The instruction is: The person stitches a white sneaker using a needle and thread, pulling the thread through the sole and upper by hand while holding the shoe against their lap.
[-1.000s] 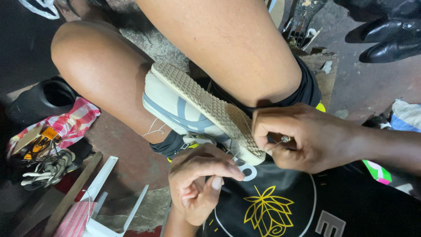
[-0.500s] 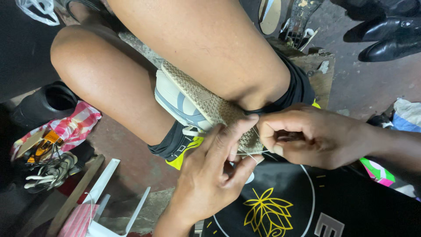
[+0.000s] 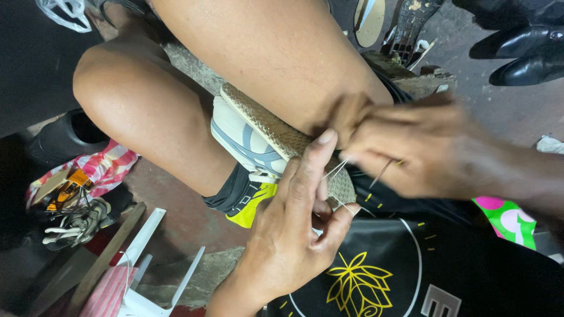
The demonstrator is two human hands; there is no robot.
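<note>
the shoe (image 3: 252,141) lies sole-up, wedged between the person's bare legs. the left hand (image 3: 294,235) rests against its sole, fingers loosely spread, white thread (image 3: 336,170) running across them. the blurred right hand (image 3: 411,147) pinches a thin needle (image 3: 382,173) just beside the sole.

the grey and white sports shoe with a woven tan sole (image 3: 258,138) lay wedged between the person's bare knees. the left hand (image 3: 294,235) pressed against the sole from below; the blurred right hand (image 3: 423,149) sat right of it, seemingly gripping a thin metal needle (image 3: 383,173). pale thread (image 3: 336,170) ran between them. black leather shoes (image 3: 523,53) stood far right, behind.
</note>
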